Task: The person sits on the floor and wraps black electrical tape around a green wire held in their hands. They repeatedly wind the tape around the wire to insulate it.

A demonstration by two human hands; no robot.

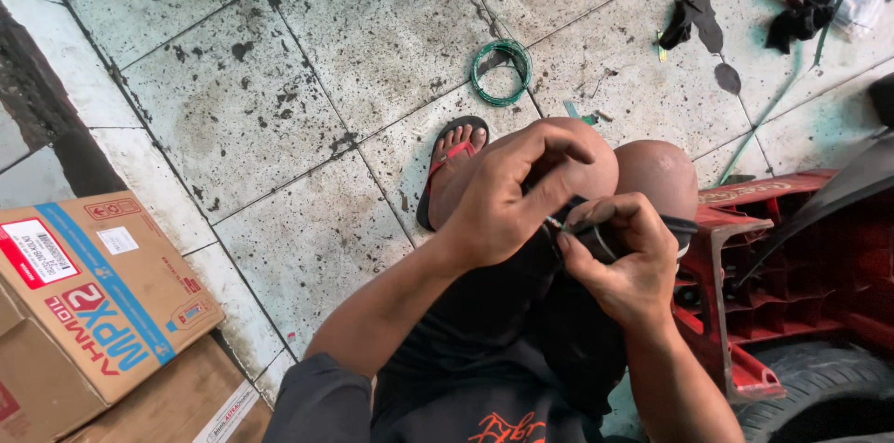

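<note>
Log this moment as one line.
left hand: pinching wire end | right hand: gripping black cable | posture: squatting | nearby: green wire coil, cardboard box

Dark grey sleeve point(321, 396), black shorts point(507, 313) — 1 red-strapped black sandal point(447, 168).

1. Left hand point(503, 205): raised over the knees, fingers curled, fingertips pinched inward.
2. Right hand point(626, 261): fist-like grip, thumb uppermost, touching the left.
3. Forearms: bare, converging.
</note>
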